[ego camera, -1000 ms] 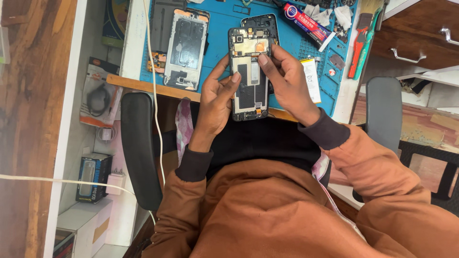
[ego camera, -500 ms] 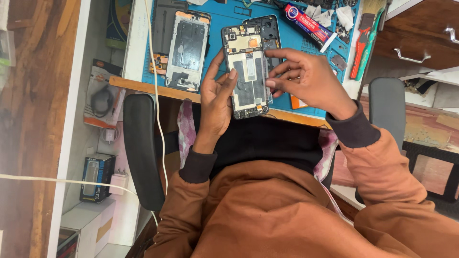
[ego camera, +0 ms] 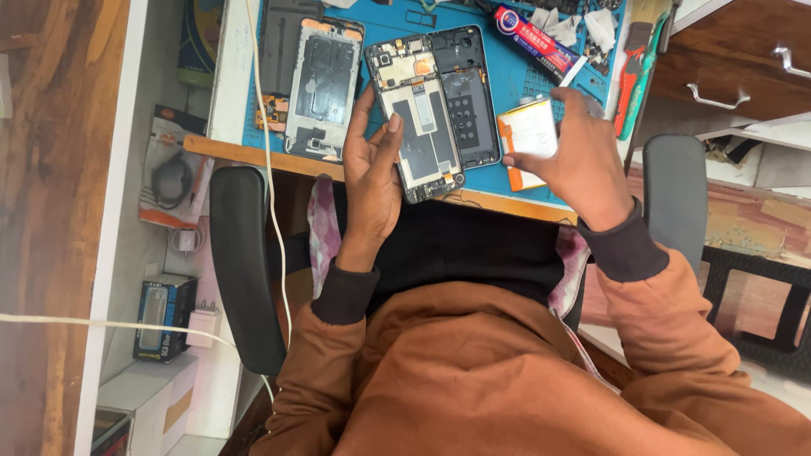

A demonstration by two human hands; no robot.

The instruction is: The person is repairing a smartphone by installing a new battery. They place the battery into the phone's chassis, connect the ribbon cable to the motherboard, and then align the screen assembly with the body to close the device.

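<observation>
- Left hand grips an opened phone by its side edge, thumb along the left, fingers curled over the lower part, its bare inner side up over the blue mat.
- Right hand is well apart from the left, fingers closed on a white battery just right of the phone.
- An orange-edged flat piece lies on the mat under the battery.
- Judged from how things lie: the phone is open, its back cover off and lying beside it, touching its right edge; the battery is out of the frame. The battery bay shows bare; nothing is closed up yet.
- A second frame rests on the mat's left part, just beside the held phone.
- A glue tube lies at the mat's top, near red and green tools at the right edge.
- Room is tight: the mat is crowded left, top and right; the free strip is the near edge between the hands.
- The desk edge runs just under the phone, so its lower end overhangs the lap.
- A white cable hangs over the desk's left side, near the left wrist.
</observation>
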